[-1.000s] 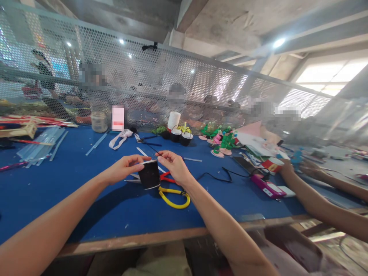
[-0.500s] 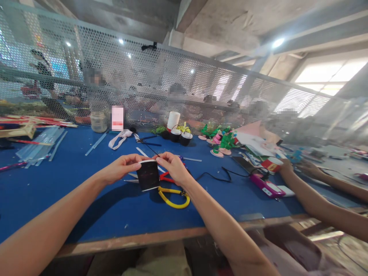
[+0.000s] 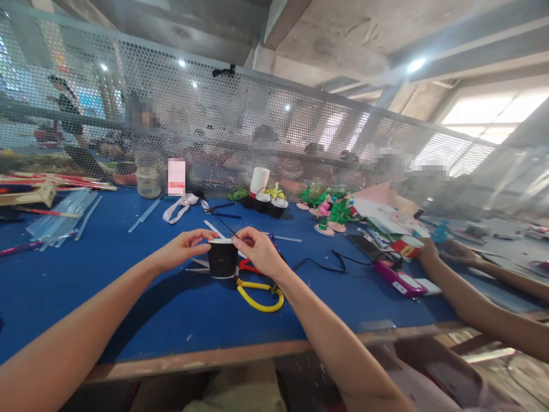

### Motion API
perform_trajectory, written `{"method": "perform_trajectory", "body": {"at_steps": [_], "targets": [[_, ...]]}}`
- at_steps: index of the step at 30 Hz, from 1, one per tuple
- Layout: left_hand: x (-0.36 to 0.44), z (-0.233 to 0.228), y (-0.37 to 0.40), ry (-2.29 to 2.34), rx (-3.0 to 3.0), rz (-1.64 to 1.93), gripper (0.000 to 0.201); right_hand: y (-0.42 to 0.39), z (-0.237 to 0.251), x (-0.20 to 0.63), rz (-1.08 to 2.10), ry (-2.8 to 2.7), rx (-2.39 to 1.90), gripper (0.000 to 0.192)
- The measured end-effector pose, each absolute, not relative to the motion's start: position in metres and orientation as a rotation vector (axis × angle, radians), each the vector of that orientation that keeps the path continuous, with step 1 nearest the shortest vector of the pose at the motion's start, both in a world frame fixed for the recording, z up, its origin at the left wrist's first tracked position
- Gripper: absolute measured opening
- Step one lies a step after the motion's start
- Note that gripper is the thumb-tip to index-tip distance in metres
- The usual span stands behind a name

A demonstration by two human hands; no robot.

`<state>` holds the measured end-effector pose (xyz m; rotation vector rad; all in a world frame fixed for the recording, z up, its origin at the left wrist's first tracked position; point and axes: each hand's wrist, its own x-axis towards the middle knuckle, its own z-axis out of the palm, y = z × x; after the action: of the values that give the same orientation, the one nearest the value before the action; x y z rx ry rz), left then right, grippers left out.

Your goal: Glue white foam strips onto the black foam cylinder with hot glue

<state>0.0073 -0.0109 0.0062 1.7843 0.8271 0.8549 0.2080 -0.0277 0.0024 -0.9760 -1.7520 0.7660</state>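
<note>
- Shifted since the earlier frame: black cup (image 3: pixel 223 260), tilted then, now nearly upright, its white rim turned further into view; left fingertips drawn back from over the rim to its left edge
- Left hand (image 3: pixel 186 247): grip closed on the left side of the cup, thumb in front, fingers at the rim
- Right hand (image 3: pixel 256 243): grip together at the right side of the rim, pinching the dark wire (image 3: pixel 225 225), which slants up and away from the fingertips; whether it also clamps the cup wall cannot be told
- Position of the cup: between the two hands, in front of the scissors (image 3: pixel 243 265) and beside the yellow loop (image 3: pixel 261 296), above the near part of the blue bench (image 3: pixel 171 320); contact of its base with anything below cannot be made out
- Step in hand, by judgement: bringing wire and rim together at the right side; two black buckets (image 3: pixel 278 210) with thin arched handles stand farther back, similar in form
- Demand of the next move, by judgement: cup held level by the left hand, wire kept pinched close to the rim, wall not squeezed out of shape
- At right: a co-worker's hand (image 3: pixel 429 250) beside a red-and-yellow cup (image 3: pixel 407 246)
</note>
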Motion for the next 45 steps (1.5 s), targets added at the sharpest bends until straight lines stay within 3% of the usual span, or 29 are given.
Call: {"method": "perform_trajectory", "body": {"at_steps": [11,28,45], "targets": [[0.026,-0.001,-0.025,0.861,2.325,1.131,0.014,-0.039,0.003,0.197,0.458,-1.919,-0.988,0.009],[0.027,-0.001,-0.024,0.863,1.917,1.103,0.017,-0.036,0.002,0.2,0.474,-1.857,-0.906,0.01],[0.026,0.003,-0.028,0.929,2.256,1.138,0.008,-0.04,0.0,0.191,0.262,-2.019,-0.87,0.012]]}}
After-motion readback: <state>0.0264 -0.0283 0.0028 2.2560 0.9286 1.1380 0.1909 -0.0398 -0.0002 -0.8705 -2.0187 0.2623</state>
